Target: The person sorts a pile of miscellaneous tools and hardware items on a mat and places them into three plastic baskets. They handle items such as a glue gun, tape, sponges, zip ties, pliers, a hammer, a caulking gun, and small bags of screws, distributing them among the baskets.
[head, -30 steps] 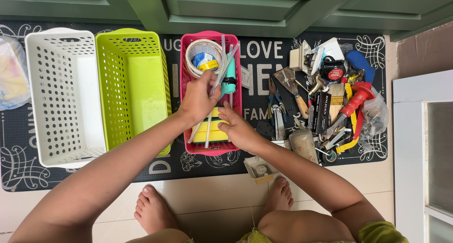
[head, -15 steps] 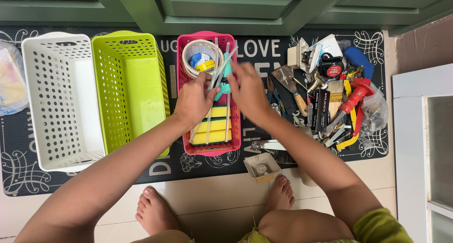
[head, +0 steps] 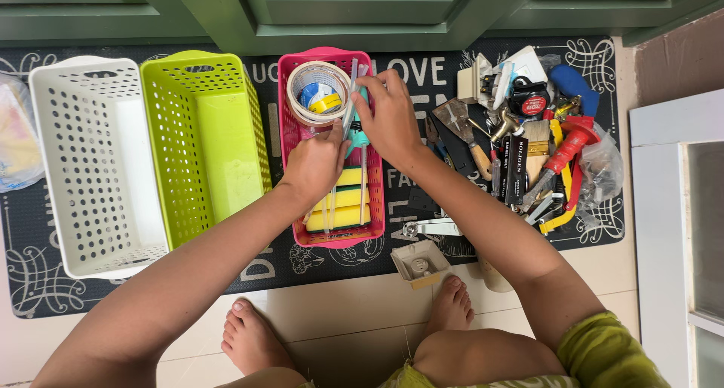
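Observation:
A pink basket (head: 290, 139) stands on the dark mat and holds rolls of tape (head: 313, 94), yellow sponges (head: 345, 207), a teal-handled tool and several thin white sticks (head: 351, 82). My left hand (head: 317, 165) is inside the basket and pinches the lower part of the sticks. My right hand (head: 388, 116) reaches in from the right and grips the same sticks near their top, by the teal tool.
An empty lime green basket (head: 207, 139) and a white basket (head: 83, 162) stand left of the pink one. A pile of tools (head: 528, 147) lies on the mat at right. A small beige socket box (head: 418, 263) sits at the mat's front edge. Green cabinet doors are behind.
My right hand moved from the front of the pink basket up to its far right side and took hold of the sticks. My left hand shifted slightly and straightened the sticks.

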